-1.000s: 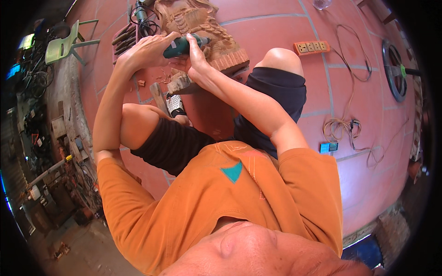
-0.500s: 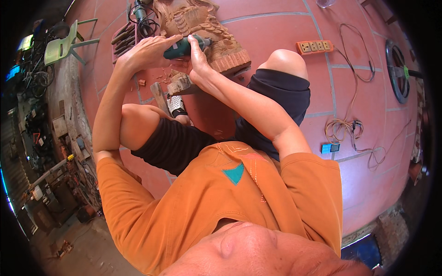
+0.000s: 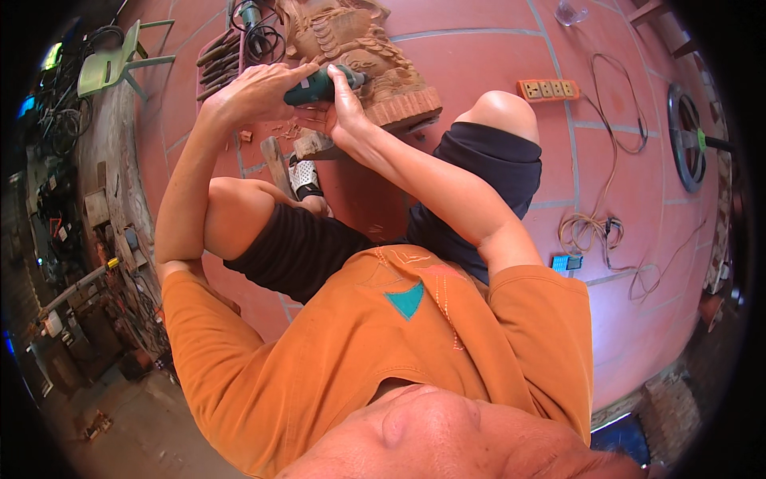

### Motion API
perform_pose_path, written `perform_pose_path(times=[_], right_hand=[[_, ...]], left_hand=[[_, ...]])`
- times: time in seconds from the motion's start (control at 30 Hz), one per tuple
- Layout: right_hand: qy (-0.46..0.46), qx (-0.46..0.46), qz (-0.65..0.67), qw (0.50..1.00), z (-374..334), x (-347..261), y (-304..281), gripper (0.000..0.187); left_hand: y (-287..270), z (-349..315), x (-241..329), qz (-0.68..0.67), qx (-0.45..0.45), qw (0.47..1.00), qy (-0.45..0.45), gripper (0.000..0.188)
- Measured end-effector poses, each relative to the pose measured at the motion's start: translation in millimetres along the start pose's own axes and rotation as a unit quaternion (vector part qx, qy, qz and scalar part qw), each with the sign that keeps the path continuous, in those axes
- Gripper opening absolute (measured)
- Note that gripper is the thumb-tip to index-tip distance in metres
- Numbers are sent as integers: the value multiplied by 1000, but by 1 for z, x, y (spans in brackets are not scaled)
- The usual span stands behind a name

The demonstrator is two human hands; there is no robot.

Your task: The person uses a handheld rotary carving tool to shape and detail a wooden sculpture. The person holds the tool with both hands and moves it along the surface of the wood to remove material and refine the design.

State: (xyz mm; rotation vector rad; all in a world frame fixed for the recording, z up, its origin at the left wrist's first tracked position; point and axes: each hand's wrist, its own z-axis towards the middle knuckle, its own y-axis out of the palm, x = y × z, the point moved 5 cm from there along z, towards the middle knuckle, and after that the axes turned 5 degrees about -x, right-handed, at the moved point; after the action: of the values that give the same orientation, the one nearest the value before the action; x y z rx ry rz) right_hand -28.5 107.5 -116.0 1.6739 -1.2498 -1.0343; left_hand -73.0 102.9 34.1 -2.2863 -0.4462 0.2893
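Note:
A green handheld power tool (image 3: 307, 87), like a rotary grinder, lies between my two hands. My left hand (image 3: 259, 91) is closed round its rear end, with fingers stretched along the top. Nearer the front, my right hand (image 3: 345, 105) grips it, thumb up along the body and fingers underneath. The tool's nose points right, against or just above a carved wooden piece (image 3: 391, 57) with scale-like relief; I cannot make out the bit. This carving rests on a low wooden support (image 3: 317, 145) in front of my knees.
Left of the carving, a pink tray (image 3: 220, 68) holds several chisels. Another green corded tool (image 3: 250, 16) lies beside it. An orange power strip (image 3: 547, 89) and looped cable (image 3: 590, 233) lie at right. A green chair (image 3: 105, 70) stands far left, a round black-rimmed object (image 3: 687, 137) far right.
The whole view has shifted slightly, so the floor things sit a little differently in it. Both hands keep hold of the tool at nearly the same spot on the carving.

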Motion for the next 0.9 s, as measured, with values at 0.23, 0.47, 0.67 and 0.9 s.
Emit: perform_pose_path(times=[0.23, 0.47, 0.67, 0.9], right_hand=[[10, -48, -16, 999, -2, 4, 3, 60], [43, -74, -17, 996, -3, 16, 9, 56], [69, -96, -27, 993, -6, 34, 11, 58], [76, -77, -41, 993, -15, 44, 14, 62]], left_hand=[[6, -6, -5, 4, -3, 1000, -16, 81], [14, -25, -9, -13, 15, 999, -35, 76], [24, -43, -10, -17, 11, 999, -43, 75], [31, -57, -7, -27, 12, 998, -58, 76]])
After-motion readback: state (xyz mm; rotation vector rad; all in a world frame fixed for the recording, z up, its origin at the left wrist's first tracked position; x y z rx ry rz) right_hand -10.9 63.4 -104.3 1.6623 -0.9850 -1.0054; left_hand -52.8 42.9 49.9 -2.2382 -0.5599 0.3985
